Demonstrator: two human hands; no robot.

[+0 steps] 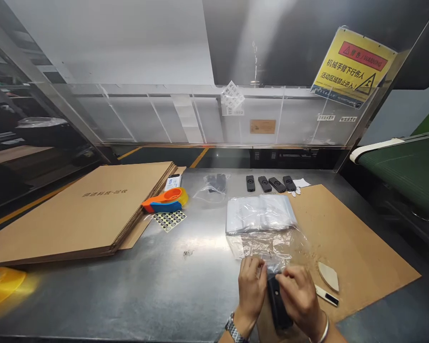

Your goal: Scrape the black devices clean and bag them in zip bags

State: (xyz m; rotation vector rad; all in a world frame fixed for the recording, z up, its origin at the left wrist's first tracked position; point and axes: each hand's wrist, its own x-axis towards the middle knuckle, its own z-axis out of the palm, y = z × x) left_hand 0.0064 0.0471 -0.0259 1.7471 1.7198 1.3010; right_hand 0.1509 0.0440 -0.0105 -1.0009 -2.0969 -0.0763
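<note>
Both my hands are at the near edge of the metal table (186, 286). My left hand (250, 286) pinches the edge of a clear plastic bag (268, 247) that lies in front of me. My right hand (298, 295) is closed on a black oblong device (277, 305) at the bag's mouth. A stack of clear plastic bags (259, 214) lies just beyond. Several more black devices (270, 184) are lined up at the far side of the table.
A stack of flat cardboard sheets (82, 209) fills the left. An orange and blue tape dispenser (164, 201) and a sheet of round stickers (169, 220) lie beside it. A cardboard mat (350, 238) covers the right, with a small knife (327, 295). A green conveyor (407, 166) runs at far right.
</note>
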